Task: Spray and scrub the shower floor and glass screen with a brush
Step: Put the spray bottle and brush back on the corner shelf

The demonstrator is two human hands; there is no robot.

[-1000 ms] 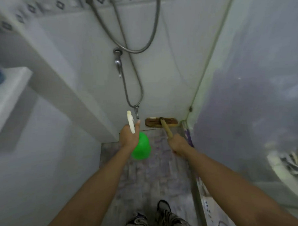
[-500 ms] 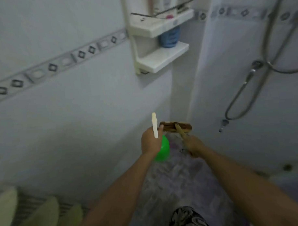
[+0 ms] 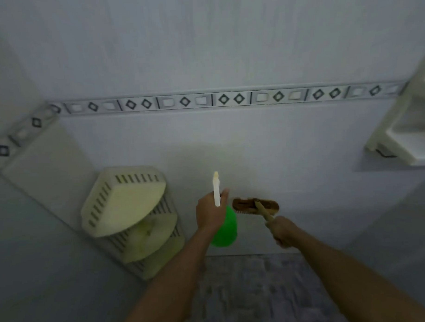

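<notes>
My view has swung left off the hose wall and glass to the banded tile wall, so no scrubbing now: my left hand (image 3: 212, 212) stays wrapped round the green spray bottle (image 3: 224, 231), my right hand (image 3: 282, 232) round the brush (image 3: 255, 205) at one o'clock of it, the shower floor (image 3: 257, 291) at six

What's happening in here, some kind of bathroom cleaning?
Yes. A person stands in a tiled shower area with both hands busy. The left hand grips a green spray bottle by its white trigger head, held up in front of the wall. The right hand holds a wooden-handled scrub brush, its head raised off the mottled floor near the wall. A cream corner rack stands at the left. The glass screen is not in view, and no spraying or scrubbing is visible at this moment.
</notes>
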